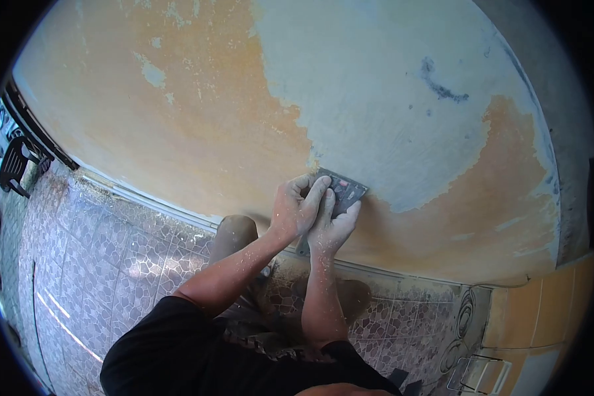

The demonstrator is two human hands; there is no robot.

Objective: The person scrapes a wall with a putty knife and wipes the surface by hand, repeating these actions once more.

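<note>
My left hand [294, 211] and my right hand [332, 228] are close together, both closed around a dark flat scraper [347, 191]. The broad end of the scraper rests against the wall [204, 132], and what looks like its handle end shows below my wrists. Fingers cover the middle of the tool. Just above it, orange paint meets a pale bared patch [369, 86] along a ragged edge. Pale dust and flakes coat both hands and forearms.
Stone-patterned tiles [132, 244] cover the floor, with crumbs along the wall's foot. A dark plastic chair [14, 165] stands far left. Coiled cable [465, 313] and a white metal frame [480, 375] lie at lower right. My knees are near the wall.
</note>
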